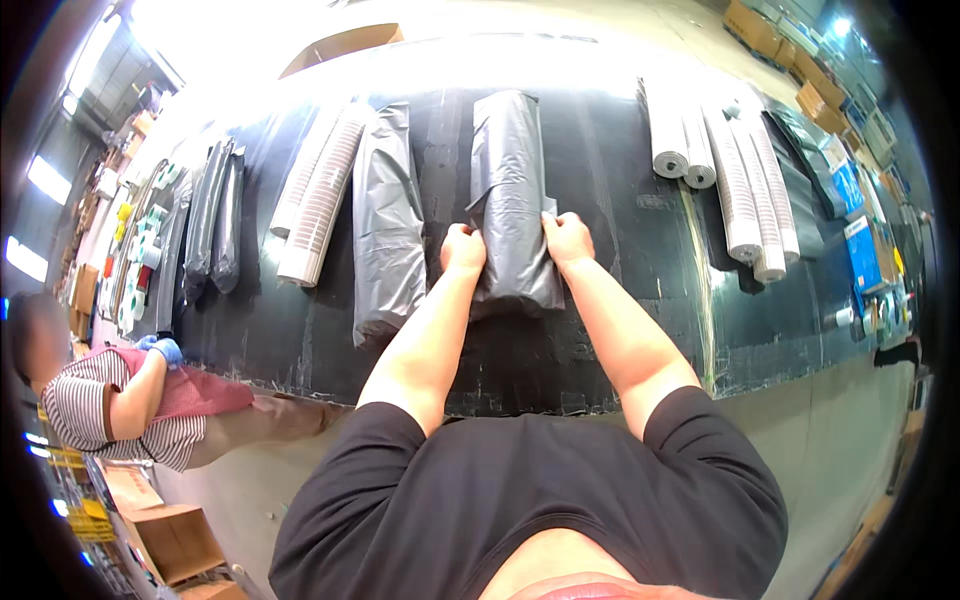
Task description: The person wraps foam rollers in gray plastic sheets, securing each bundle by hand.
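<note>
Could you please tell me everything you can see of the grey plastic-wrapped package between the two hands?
The long, shiny grey plastic-wrapped package lies on the scuffed black tabletop, its length running away from the person. Its film looks thin, opaque and creased, with some loose film at the sides and a wrinkled near end; what is inside cannot be seen. The bare left hand grips its left side and the bare right hand its right side.

Package (pixel 515 210) on table (pixel 620 300) between the hands (pixel 463 250), rolls (pixel 327 197) to left and right.
</note>
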Motion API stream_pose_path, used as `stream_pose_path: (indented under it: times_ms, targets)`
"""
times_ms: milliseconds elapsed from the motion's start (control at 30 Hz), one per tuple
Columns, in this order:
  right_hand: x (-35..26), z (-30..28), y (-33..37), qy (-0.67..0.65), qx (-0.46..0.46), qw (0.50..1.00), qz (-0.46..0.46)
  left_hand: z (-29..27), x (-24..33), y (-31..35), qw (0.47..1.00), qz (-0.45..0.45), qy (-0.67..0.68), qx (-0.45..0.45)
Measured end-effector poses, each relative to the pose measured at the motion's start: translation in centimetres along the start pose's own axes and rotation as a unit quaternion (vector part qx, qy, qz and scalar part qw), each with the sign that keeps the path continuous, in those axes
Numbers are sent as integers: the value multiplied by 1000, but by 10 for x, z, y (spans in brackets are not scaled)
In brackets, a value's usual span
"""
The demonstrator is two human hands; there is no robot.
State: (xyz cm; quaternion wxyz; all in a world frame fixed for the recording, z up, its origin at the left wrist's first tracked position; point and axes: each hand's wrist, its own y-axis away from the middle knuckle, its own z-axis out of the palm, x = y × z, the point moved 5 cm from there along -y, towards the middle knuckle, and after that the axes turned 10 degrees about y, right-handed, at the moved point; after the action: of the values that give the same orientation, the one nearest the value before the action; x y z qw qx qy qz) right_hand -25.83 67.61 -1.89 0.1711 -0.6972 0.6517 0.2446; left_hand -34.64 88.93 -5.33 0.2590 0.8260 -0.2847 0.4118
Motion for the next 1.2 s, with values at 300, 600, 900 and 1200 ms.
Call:
stream_pose_path:
  times_ms: [300,600,900,1200]
  targets:
    - [-98,8,21,213,-107,970,-47,-52,74,-2,917,240,-272,-167]
    - [-73,-8,17,60,-144,984,88,-158,12,-40,977,-12,-191,-94]
    - [-154,30,96,183,-205,961,44,-118,47,3,935,65,-338,-84]
    - [-70,-8,87,-62,-297,952,-34,-113,17,-28,929,157,-314,-115]
